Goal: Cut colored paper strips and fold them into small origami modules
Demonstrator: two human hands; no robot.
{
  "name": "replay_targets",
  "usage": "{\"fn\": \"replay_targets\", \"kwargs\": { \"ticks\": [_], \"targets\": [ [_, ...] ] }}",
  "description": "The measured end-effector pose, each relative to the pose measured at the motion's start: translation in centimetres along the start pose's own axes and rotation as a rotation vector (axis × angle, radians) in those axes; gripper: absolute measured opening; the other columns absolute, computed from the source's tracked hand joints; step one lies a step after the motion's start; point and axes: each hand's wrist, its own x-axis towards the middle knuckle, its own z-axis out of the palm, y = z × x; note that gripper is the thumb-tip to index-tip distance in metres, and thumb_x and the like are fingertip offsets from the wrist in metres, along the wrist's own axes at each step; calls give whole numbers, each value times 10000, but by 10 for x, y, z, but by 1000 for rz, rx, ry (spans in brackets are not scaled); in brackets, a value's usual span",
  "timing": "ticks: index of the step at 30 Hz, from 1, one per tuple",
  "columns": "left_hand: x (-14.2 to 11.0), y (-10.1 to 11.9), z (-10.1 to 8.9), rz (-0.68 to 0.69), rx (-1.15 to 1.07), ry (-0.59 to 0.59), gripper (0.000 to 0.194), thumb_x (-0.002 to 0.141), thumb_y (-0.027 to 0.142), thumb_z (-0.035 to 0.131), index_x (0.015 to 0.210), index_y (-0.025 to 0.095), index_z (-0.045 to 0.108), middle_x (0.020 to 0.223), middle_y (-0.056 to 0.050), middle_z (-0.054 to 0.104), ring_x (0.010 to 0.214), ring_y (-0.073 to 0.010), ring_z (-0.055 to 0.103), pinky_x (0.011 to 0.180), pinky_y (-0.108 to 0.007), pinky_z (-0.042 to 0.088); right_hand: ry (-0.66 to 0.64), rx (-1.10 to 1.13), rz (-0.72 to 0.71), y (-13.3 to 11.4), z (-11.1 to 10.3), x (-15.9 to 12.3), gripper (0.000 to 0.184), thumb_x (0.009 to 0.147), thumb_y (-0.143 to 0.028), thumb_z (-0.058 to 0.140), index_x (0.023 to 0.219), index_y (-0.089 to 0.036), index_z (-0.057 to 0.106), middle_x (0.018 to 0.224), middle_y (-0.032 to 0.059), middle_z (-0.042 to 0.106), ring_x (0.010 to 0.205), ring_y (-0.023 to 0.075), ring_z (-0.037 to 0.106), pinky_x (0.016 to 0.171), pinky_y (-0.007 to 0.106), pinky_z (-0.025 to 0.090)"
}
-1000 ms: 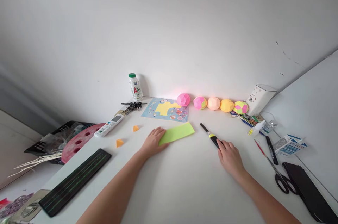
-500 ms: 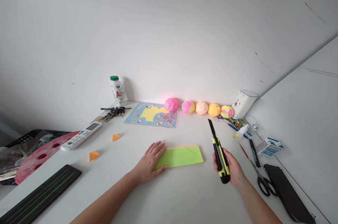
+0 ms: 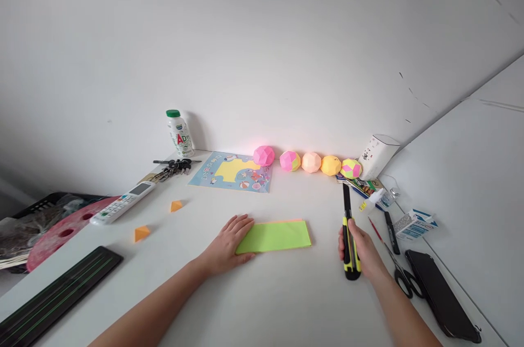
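Note:
A folded-looking strip of green paper (image 3: 278,236), with an orange edge showing behind it, lies flat on the white table (image 3: 262,298). My left hand (image 3: 231,243) rests over its left end, fingers stretched out and pressed down. To the right of the paper, my right hand (image 3: 360,246) grips a yellow-and-black utility knife (image 3: 351,254). The knife's dark blade is extended and points away from me, clear of the paper.
Faceted paper balls (image 3: 311,162) line the wall beside a blue printed card (image 3: 204,172). Two orange paper pieces (image 3: 142,233) and a remote control (image 3: 123,204) lie left, near a long black case (image 3: 61,295). Scissors (image 3: 403,281), a glue bottle (image 3: 371,201) and a phone (image 3: 442,295) are at right.
My right hand has moved the utility knife slightly right, away from the paper, and turned it more upright in view. My left hand stays on the paper. The whole view has shifted slightly.

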Motion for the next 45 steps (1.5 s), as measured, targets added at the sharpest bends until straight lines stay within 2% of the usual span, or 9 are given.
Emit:
{"fn": "replay_targets", "kwargs": {
  "ticks": [4, 6, 8, 14, 18, 21, 24, 36, 45],
  "targets": [
    [1, 0, -1, -29, -27, -13, 626, 813, 499, 490, 1341, 184, 370, 1340, -124, 465, 1288, -316, 339, 1072, -524, 254, 285, -617, -229, -2, -28, 5, 426, 747, -616, 512, 604, -216, 481, 447, -23, 507, 398, 147, 501, 425, 245, 377],
    [2, 1, -2, -31, -36, -3, 633, 804, 496, 504, 1341, 188, 374, 1333, -121, 473, 1284, -314, 345, 1071, -524, 259, 335, -746, -248, 0, -37, 9, 437, 791, -604, 442, 593, -216, 469, 462, -11, 539, 383, 146, 510, 430, 252, 382],
    [2, 2, -3, -32, -38, 5, 641, 797, 495, 514, 1344, 193, 373, 1326, -119, 479, 1279, -314, 354, 1068, -524, 265, 349, -779, -241, 3, -42, 14, 441, 824, -584, 390, 611, -211, 487, 476, -4, 565, 381, 145, 527, 436, 255, 396],
    [3, 3, -4, -30, -21, -18, 664, 799, 503, 506, 1360, 184, 350, 1343, -120, 460, 1287, -314, 341, 1071, -531, 256, 327, -536, -203, 12, -40, 21, 426, 795, -577, 441, 745, -179, 583, 510, 2, 582, 386, 140, 539, 392, 245, 417],
    [3, 3, -5, -26, -14, -12, 654, 802, 499, 505, 1357, 189, 355, 1343, -114, 463, 1288, -310, 340, 1071, -523, 263, 287, -297, -182, 13, -33, 20, 424, 766, -588, 504, 791, -170, 567, 524, -13, 560, 386, 124, 521, 374, 230, 417],
    [2, 3, -5, -22, -20, -8, 627, 808, 486, 504, 1352, 206, 366, 1345, -111, 463, 1283, -309, 349, 1065, -513, 277, 201, -198, -112, 10, -28, 17, 439, 775, -605, 493, 755, -170, 545, 475, -34, 519, 356, 115, 491, 348, 219, 392],
    [1, 2, -5, -20, -18, -8, 615, 816, 477, 497, 1354, 211, 364, 1349, -110, 459, 1287, -307, 345, 1066, -510, 274, 145, -207, -97, 8, -24, 14, 456, 777, -613, 487, 697, -167, 538, 434, -35, 502, 335, 114, 480, 336, 215, 371],
    [-1, 1, -2, -33, 3, -36, 622, 836, 488, 456, 1370, 192, 332, 1377, -102, 427, 1308, -299, 306, 1082, -497, 248, 155, -248, -132, 4, -16, 5, 431, 779, -576, 520, 661, -163, 553, 460, -31, 513, 360, 100, 492, 356, 205, 389],
    [-1, 0, -2, -30, 19, -65, 613, 844, 502, 434, 1355, 172, 354, 1384, -105, 416, 1316, -291, 291, 1093, -489, 230, 65, -208, -172, 6, -16, 8, 395, 764, -561, 547, 829, -172, 549, 571, -31, 533, 448, 106, 504, 412, 215, 403]
  ]
}}
